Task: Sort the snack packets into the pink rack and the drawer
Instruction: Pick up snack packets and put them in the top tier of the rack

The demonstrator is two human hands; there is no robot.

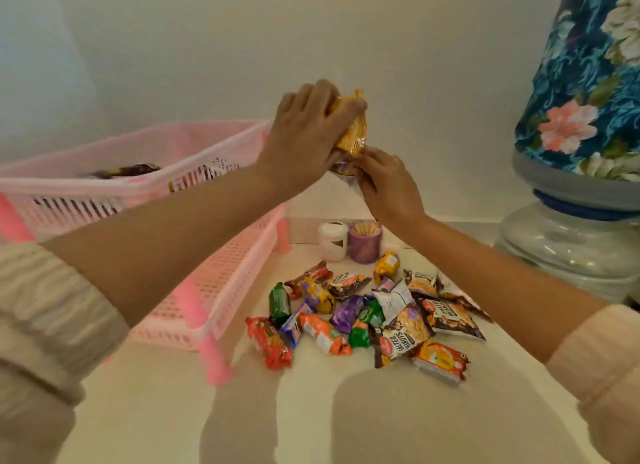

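Both hands (pixel 304 131) (pixel 384 183) clutch packets (pixel 351 131) beside the pink rack (pixel 145 183), which holds few; a pile (pixel 367 314) remains unsorted.

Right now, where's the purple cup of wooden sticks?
The purple cup stands on the table behind the snack packets, beside a white container on its left.

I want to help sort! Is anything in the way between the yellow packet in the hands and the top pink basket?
Nothing visible. The left hand holds the yellow packet in open air beside the pink rack's top basket, which is open above.
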